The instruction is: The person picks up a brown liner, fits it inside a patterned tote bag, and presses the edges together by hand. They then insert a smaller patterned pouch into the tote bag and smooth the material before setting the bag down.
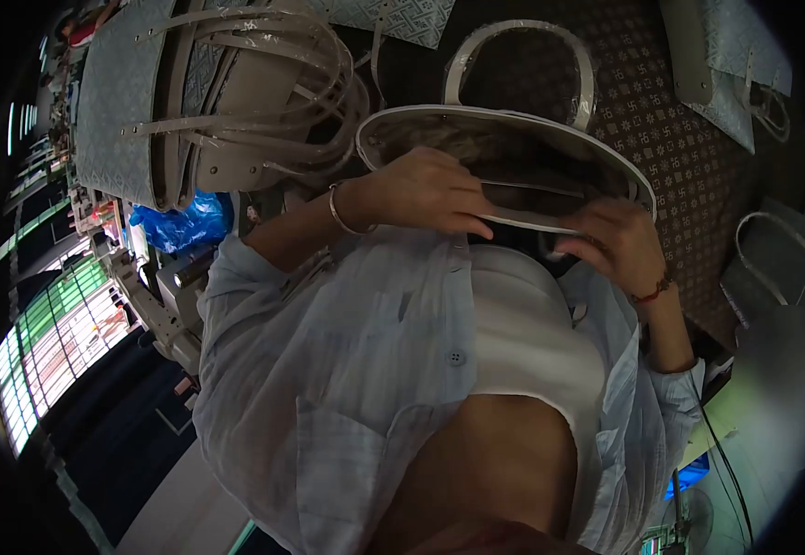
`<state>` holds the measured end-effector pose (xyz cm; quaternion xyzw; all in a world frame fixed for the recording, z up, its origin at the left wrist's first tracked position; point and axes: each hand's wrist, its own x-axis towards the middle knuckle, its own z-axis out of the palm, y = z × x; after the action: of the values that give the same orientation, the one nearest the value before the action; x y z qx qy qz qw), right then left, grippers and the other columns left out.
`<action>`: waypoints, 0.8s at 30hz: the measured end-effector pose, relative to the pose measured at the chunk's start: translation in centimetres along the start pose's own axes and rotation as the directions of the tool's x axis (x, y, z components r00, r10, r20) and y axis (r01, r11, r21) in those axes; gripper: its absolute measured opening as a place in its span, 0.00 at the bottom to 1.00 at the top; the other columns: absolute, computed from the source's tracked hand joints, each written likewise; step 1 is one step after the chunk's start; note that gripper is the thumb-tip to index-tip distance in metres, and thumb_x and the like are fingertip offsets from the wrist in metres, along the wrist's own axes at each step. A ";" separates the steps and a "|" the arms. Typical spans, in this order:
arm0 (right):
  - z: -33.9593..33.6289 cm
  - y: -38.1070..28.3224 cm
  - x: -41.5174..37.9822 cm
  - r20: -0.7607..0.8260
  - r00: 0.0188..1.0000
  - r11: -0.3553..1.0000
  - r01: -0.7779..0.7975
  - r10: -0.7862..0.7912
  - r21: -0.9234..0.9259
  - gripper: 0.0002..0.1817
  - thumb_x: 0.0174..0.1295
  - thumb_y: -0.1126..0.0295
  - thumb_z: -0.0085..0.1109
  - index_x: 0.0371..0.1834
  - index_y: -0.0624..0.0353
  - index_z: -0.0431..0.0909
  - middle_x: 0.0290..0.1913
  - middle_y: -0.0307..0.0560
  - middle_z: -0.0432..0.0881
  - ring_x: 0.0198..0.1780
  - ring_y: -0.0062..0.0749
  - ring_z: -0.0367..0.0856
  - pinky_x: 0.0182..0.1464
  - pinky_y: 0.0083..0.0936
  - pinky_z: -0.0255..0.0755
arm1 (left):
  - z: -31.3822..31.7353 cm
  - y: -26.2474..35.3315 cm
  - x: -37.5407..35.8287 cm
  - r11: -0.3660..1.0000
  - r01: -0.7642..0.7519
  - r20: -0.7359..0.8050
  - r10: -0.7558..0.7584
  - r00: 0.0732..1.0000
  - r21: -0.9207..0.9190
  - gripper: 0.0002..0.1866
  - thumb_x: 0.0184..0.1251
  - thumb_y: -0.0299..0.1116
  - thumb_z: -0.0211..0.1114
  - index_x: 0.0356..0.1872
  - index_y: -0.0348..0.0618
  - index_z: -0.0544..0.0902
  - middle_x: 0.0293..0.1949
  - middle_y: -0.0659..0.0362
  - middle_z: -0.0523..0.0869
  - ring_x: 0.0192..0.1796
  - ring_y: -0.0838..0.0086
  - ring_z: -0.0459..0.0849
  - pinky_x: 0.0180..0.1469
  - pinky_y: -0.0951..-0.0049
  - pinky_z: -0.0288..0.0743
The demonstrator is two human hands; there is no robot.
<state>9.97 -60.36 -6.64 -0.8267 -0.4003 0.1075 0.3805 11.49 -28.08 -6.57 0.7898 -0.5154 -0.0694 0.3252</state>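
Note:
A handbag (387, 128) with a pale rim and a dark, open mouth stands close in front of my chest. Its far handle (518, 33) arches up and has a shiny, clear wrap. My left hand (432, 192), with a bangle at the wrist, grips the near rim, thumb on my side and fingers over the edge. Farther right along that same rim, my right hand (611, 242) holds on too, its fingertips hidden inside the mouth. A lining inside the bag shows dimly.
Light grey patterned bags (117, 111) with wrapped straps (264, 148) are stacked at left, above a blue plastic bag (185, 222). A brown patterned surface (675, 166) spreads behind the handbag. Other grey bags (777, 254) lie at right. Machine parts (173, 310) stand beside my left arm.

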 end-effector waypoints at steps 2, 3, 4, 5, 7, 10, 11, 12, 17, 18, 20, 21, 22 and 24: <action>0.1 -1.1 1.6 -0.119 0.991 0.998 -0.061 0.062 0.011 0.14 0.56 0.68 0.73 0.46 0.56 0.88 0.35 0.42 0.83 0.39 0.38 0.84 0.40 0.34 0.78 | -1.4 -0.5 0.7 0.990 0.133 -0.176 -0.138 0.975 -0.037 0.12 0.63 0.40 0.75 0.40 0.45 0.87 0.31 0.61 0.87 0.31 0.67 0.86 0.33 0.70 0.80; 0.4 -1.8 2.6 -0.239 0.964 0.993 -0.116 0.120 0.029 0.16 0.56 0.70 0.74 0.49 0.55 0.87 0.38 0.43 0.83 0.41 0.40 0.84 0.41 0.36 0.80 | -2.1 -1.2 1.3 0.981 0.196 -0.310 -0.191 0.932 -0.015 0.11 0.64 0.39 0.75 0.41 0.44 0.88 0.32 0.60 0.88 0.31 0.67 0.86 0.34 0.70 0.80; 1.0 -2.2 3.6 -0.233 0.964 0.992 -0.124 0.127 0.027 0.16 0.56 0.70 0.74 0.49 0.55 0.87 0.38 0.43 0.83 0.41 0.40 0.84 0.41 0.36 0.80 | -3.0 -2.0 2.0 0.965 0.261 -0.340 -0.256 0.905 -0.032 0.11 0.65 0.38 0.74 0.43 0.44 0.88 0.34 0.58 0.89 0.34 0.66 0.87 0.36 0.69 0.81; 1.7 -2.1 5.0 -0.350 0.931 0.989 -0.132 0.103 -0.059 0.18 0.56 0.73 0.73 0.51 0.55 0.87 0.40 0.43 0.83 0.42 0.40 0.84 0.43 0.36 0.79 | -3.9 -3.2 2.6 0.945 0.323 -0.373 -0.316 0.872 -0.045 0.11 0.67 0.38 0.72 0.44 0.44 0.89 0.36 0.57 0.90 0.37 0.65 0.88 0.39 0.68 0.81; 2.6 -0.9 6.7 -0.453 0.889 0.979 -0.142 0.060 -0.148 0.20 0.56 0.76 0.72 0.53 0.54 0.87 0.43 0.44 0.82 0.43 0.40 0.83 0.44 0.36 0.79 | -4.5 -5.8 4.0 0.968 0.250 -0.295 -0.247 0.923 -0.028 0.12 0.70 0.38 0.70 0.48 0.43 0.88 0.38 0.56 0.90 0.38 0.68 0.88 0.39 0.70 0.80; 3.4 0.6 7.8 -0.427 0.903 0.925 -0.119 -0.051 -0.360 0.21 0.55 0.79 0.71 0.53 0.52 0.87 0.45 0.40 0.82 0.44 0.37 0.82 0.46 0.32 0.77 | -4.3 -8.5 5.8 0.948 0.259 0.028 -0.259 0.966 -0.185 0.17 0.75 0.43 0.65 0.52 0.42 0.88 0.42 0.55 0.91 0.44 0.68 0.88 0.46 0.69 0.80; 3.3 0.8 7.8 -0.401 0.913 0.917 -0.091 -0.079 -0.389 0.20 0.54 0.79 0.69 0.52 0.52 0.88 0.44 0.37 0.82 0.43 0.34 0.80 0.46 0.31 0.75 | -4.2 -9.0 6.3 0.875 0.361 0.275 -0.279 0.920 -0.322 0.20 0.76 0.47 0.63 0.53 0.42 0.88 0.45 0.55 0.91 0.49 0.66 0.89 0.52 0.67 0.80; 3.3 1.2 7.7 -0.373 0.921 0.908 -0.061 -0.108 -0.415 0.20 0.53 0.79 0.68 0.51 0.51 0.88 0.44 0.35 0.82 0.41 0.30 0.79 0.47 0.30 0.74 | -4.3 -9.4 6.7 0.870 0.365 0.268 -0.284 0.920 -0.331 0.20 0.76 0.47 0.63 0.53 0.42 0.88 0.45 0.55 0.91 0.49 0.66 0.89 0.52 0.67 0.80; 2.9 2.7 7.4 -0.339 0.921 0.929 0.061 -0.194 -0.365 0.18 0.53 0.78 0.67 0.49 0.51 0.89 0.46 0.34 0.83 0.42 0.30 0.79 0.47 0.30 0.73 | -2.9 -12.5 7.6 0.807 0.398 0.554 -0.108 0.826 -0.436 0.26 0.76 0.54 0.62 0.59 0.43 0.86 0.47 0.58 0.91 0.49 0.71 0.87 0.50 0.72 0.78; 3.0 2.8 7.5 -0.340 0.917 0.929 0.076 -0.208 -0.363 0.18 0.53 0.77 0.68 0.48 0.51 0.89 0.46 0.34 0.84 0.42 0.30 0.79 0.47 0.29 0.72 | -2.9 -12.8 7.7 0.808 0.401 0.554 -0.114 0.825 -0.431 0.26 0.76 0.54 0.62 0.59 0.43 0.86 0.47 0.58 0.91 0.49 0.71 0.87 0.50 0.72 0.78; 2.2 2.6 8.1 -0.326 0.920 0.928 0.091 -0.218 -0.362 0.17 0.53 0.77 0.68 0.47 0.52 0.89 0.45 0.34 0.84 0.42 0.31 0.79 0.47 0.29 0.72 | -2.8 -13.3 7.9 0.811 0.374 0.552 -0.076 0.830 -0.450 0.25 0.77 0.53 0.61 0.59 0.43 0.86 0.43 0.58 0.92 0.44 0.73 0.88 0.46 0.71 0.79; 2.0 2.4 8.3 -0.313 0.924 0.927 0.099 -0.221 -0.362 0.17 0.53 0.76 0.69 0.47 0.52 0.89 0.45 0.34 0.84 0.42 0.31 0.79 0.46 0.29 0.72 | -3.3 -12.8 8.1 0.811 0.378 0.554 -0.082 0.829 -0.446 0.25 0.77 0.53 0.61 0.59 0.43 0.86 0.43 0.58 0.92 0.44 0.73 0.88 0.46 0.71 0.79; 2.1 2.2 8.3 -0.315 0.922 0.928 0.102 -0.223 -0.358 0.17 0.53 0.76 0.69 0.47 0.52 0.89 0.45 0.34 0.84 0.42 0.31 0.79 0.46 0.29 0.72 | -3.7 -12.2 8.2 0.840 0.379 0.557 -0.114 0.823 -0.389 0.23 0.77 0.50 0.60 0.57 0.43 0.86 0.41 0.57 0.92 0.41 0.72 0.88 0.43 0.70 0.79; 2.5 1.6 8.3 -0.249 0.962 0.931 0.014 -0.112 -0.364 0.16 0.53 0.78 0.71 0.46 0.53 0.87 0.44 0.38 0.84 0.45 0.35 0.80 0.47 0.32 0.72 | -4.0 -11.6 8.5 0.861 0.385 0.560 -0.148 0.815 -0.332 0.21 0.77 0.47 0.59 0.56 0.42 0.87 0.39 0.56 0.92 0.38 0.71 0.88 0.40 0.69 0.79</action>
<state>15.13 -53.47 -8.42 -0.8756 -0.3852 -0.0916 0.2767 26.09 -30.57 -8.33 0.7158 -0.4359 -0.4364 0.3274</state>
